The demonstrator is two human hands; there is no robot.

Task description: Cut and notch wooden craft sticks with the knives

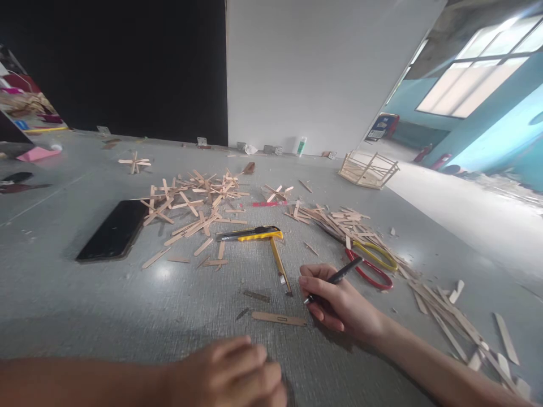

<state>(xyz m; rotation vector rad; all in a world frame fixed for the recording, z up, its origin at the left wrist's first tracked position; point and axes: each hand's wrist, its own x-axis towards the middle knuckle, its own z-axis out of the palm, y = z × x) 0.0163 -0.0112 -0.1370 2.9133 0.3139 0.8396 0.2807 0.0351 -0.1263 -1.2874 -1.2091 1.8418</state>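
L hand (237,374) curled; R hand (337,305) w/ pen (339,277) nr stick (279,319).

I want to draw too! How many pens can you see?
1. The pen is in the right hand, beside the scissors. More could hide under the wooden sticks.

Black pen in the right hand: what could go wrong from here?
1. The flat wooden craft stick lies loose beside the black pen in the right hand. The left hand is not on it, so it may slide under the tip.
2. The yellow utility knife lies just beyond that hand. Whether its blade is out cannot be told, so a forward reach might meet an edge.
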